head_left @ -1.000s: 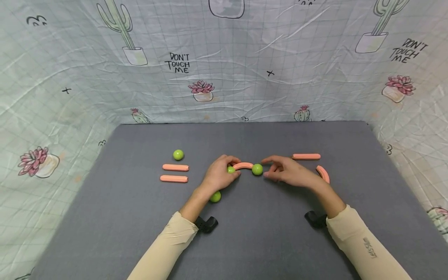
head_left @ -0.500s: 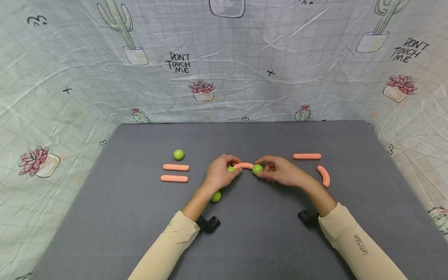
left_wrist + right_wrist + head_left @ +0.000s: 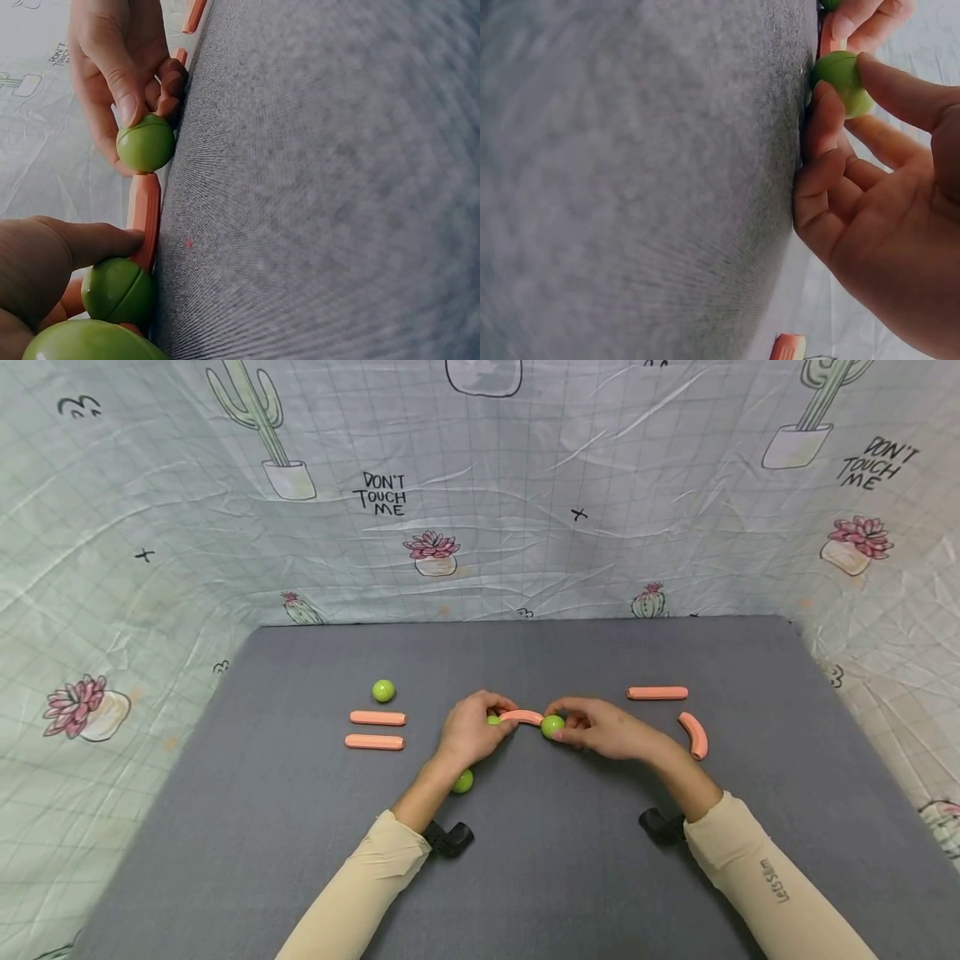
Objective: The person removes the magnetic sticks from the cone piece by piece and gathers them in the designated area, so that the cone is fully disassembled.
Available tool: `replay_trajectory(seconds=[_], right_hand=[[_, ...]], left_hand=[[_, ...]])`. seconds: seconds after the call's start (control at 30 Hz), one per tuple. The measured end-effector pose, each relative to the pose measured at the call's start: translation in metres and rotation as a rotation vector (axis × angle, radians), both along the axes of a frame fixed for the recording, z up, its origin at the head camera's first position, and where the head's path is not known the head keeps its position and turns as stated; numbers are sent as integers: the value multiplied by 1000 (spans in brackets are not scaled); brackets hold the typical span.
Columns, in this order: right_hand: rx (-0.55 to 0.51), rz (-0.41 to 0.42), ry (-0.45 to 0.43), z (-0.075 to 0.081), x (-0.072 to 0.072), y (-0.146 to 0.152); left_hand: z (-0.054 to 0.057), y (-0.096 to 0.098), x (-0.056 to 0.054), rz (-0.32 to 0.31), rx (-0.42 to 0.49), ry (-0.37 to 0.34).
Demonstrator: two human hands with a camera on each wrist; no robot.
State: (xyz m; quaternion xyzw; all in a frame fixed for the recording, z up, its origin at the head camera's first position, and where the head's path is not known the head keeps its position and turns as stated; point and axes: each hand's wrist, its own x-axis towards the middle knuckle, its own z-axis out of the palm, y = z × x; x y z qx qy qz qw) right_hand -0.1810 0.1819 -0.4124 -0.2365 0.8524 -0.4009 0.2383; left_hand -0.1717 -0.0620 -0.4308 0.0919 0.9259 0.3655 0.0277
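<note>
In the head view, my left hand pinches the left part of a curved orange stick, thumb on the near side. A green ball sits at that left end, partly hidden by the hand. At the stick's right end, my right hand pinches another green ball between thumb and fingers. The left wrist view shows this far ball right against the stick or nearly so; actual contact I cannot tell. Both hands stay low over the grey tabletop.
Left of the hands lie two straight orange sticks and a green ball. Beside my left wrist is another ball, partly covered. A straight stick and a curved one lie right. Patterned cloth surrounds the table.
My right hand has moved left from beside the green ball and taken hold of it. The ball and curved stick have shifted very slightly toward me. The left hand keeps its place.
</note>
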Motion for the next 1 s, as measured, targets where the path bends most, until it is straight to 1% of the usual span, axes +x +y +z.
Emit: replay_trajectory(seconds=[0.1, 0.23, 0.37, 0.53, 0.67, 0.83, 1.0], right_hand=[[10, 27, -12, 1, -1, 2], [21, 49, -50, 4, -2, 6], [-7, 39, -57, 6, -3, 9], [-47, -4, -18, 6, -6, 7], [-45, -27, 11, 9, -9, 2], [-48, -50, 48, 11, -14, -6], [-50, -83, 85, 10, -19, -14]], left_hand=[[0, 0, 0, 5, -13, -9], [-1, 0, 0, 11, -13, -19], [0, -1, 0, 6, 11, -28], [2, -4, 2, -40, 46, -48], [5, -6, 3, -69, 56, -56], [8, -10, 7, -86, 74, -77], [7, -15, 10, -93, 92, -67]])
